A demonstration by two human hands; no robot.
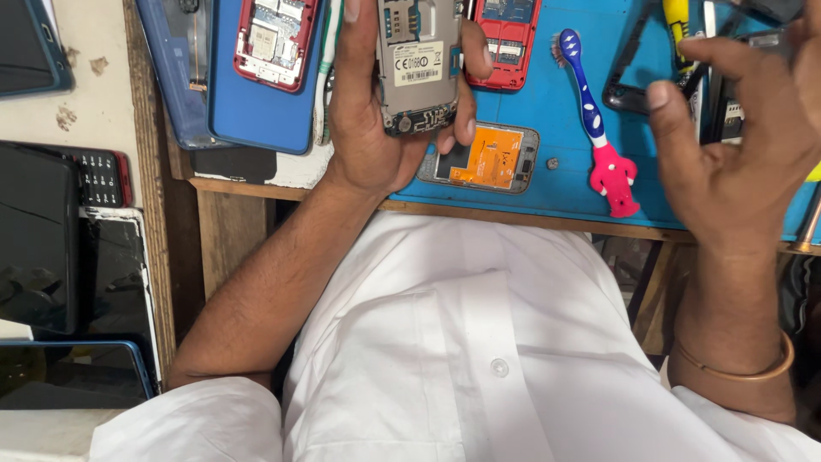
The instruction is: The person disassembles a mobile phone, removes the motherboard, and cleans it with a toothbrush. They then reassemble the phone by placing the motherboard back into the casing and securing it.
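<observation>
My left hand point(372, 120) grips a grey phone body point(417, 64) with its back cover off, showing the label and card slots, held above the blue mat point(534, 94). My right hand point(735, 145) hovers at the right with fingers spread and curled, holding nothing, close to a black phone frame point(629, 90) and tools. Just under the held phone lies a phone part with an orange inner panel point(487, 158). A blue-and-pink toothbrush point(594, 128) lies between my two hands.
Two red opened phones point(275, 38) point(505, 43) lie at the top. A blue case point(252, 111) sits at the mat's left. Dark phones and screens point(51, 231) are stacked at far left. A small screw point(552, 162) rests on the mat. The wooden bench edge point(513, 218) runs below.
</observation>
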